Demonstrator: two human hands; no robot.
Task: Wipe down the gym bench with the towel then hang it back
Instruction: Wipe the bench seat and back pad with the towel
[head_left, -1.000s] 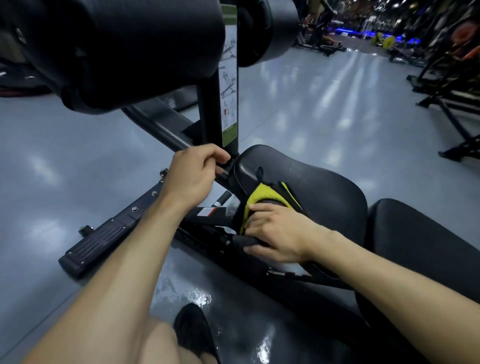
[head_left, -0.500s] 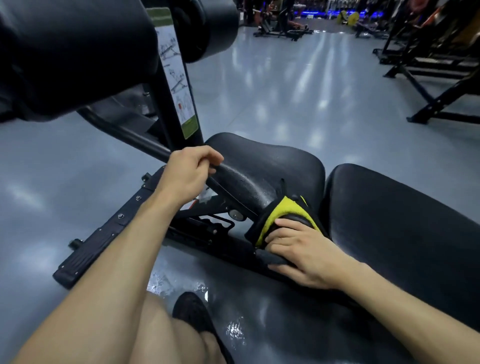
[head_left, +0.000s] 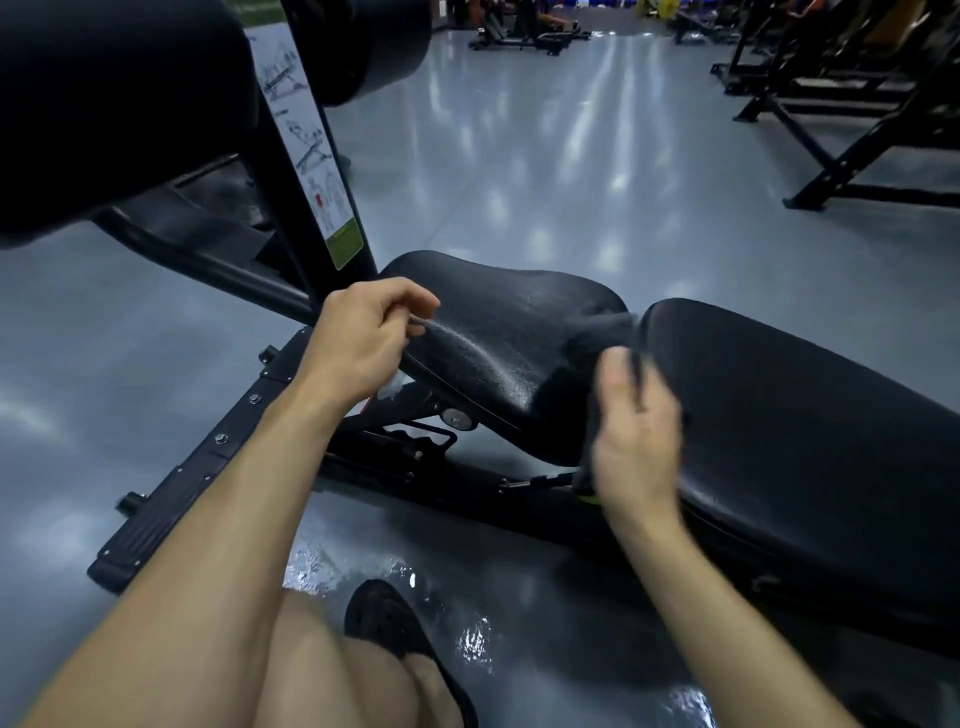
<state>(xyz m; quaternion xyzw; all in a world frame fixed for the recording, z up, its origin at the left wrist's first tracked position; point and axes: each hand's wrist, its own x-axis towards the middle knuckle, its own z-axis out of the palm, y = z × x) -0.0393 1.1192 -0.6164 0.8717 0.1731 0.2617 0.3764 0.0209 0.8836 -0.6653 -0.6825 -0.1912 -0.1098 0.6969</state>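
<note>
Fingers (head_left: 410, 306) of my left hand (head_left: 363, 332) pinch the black padded seat counter's (head_left: 509, 332) nine-o'clock edge; my blurred right hand (head_left: 631, 441), at three o'clock, clutches the dark towel (head_left: 597, 332).

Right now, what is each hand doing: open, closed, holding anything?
Left hand: closed, gripping the front edge of the seat pad.
Right hand: blurred, fingers curled around the dark towel in the gap between the pads.

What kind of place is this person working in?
Most likely a gym. There is a black padded bench with an exercise diagram sticker on its post, and more black workout machines stand across a shiny grey floor.
</note>
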